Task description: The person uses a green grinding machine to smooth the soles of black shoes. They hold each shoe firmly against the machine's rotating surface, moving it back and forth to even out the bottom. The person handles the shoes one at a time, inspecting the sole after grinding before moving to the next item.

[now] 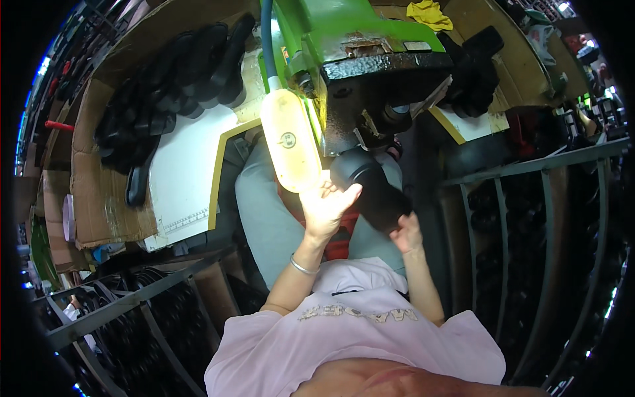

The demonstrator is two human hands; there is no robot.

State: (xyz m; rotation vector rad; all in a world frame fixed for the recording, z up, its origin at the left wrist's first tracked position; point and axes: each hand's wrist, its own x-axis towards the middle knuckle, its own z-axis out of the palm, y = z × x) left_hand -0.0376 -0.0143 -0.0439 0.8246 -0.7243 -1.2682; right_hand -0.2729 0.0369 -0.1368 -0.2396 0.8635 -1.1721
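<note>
A black shoe sole [377,195] is slanted under the dark head of a green machine [390,73], its upper end close to the machine's underside. My left hand [327,205] holds it near that upper end, with the thumb along its side. Some of the left fingers are hidden by glare and by the yellow lamp [291,142] above them. At the lower end, the fingers of my right hand [407,235] close on the edge of the sole, slightly blurred.
Left of the machine, a cardboard box [119,192] holds several black soles [178,73]. More black pieces [473,73] and a yellow cloth [430,14] lie at the far right. Metal racks [132,298] of black items flank my seat, the right one behind a metal rail [536,162].
</note>
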